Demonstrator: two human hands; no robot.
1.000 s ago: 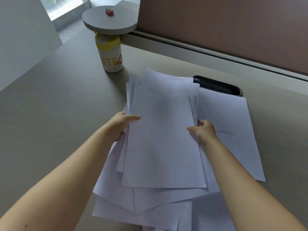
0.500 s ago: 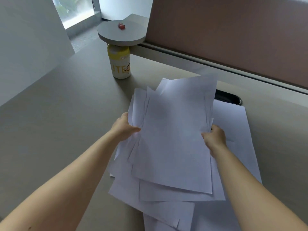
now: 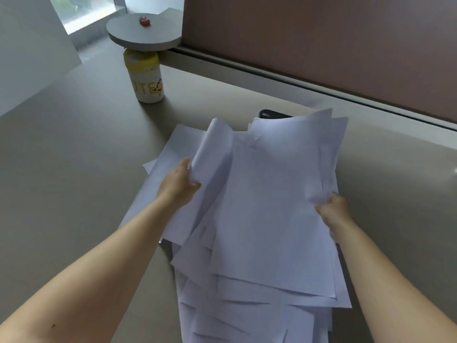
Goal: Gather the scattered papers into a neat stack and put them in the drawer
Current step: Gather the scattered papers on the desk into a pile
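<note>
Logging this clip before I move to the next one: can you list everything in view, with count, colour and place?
papers: many loose sheets, white, fanned unevenly at centre, gripped on both sides; more lie beneath toward the near edge
desk: one, grey-beige, fills most of the view
bottle: one, white with yellow cap and label, upright at far left of the desk
round shelf: one, grey, above the bottle
small object: one, red, on the round shelf; too small to identify
black item: one, mostly hidden behind the papers' far edge
partition: one, brown, along the desk's far side
left hand: grips the papers' left edge
right hand: grips the papers' right edge
</note>
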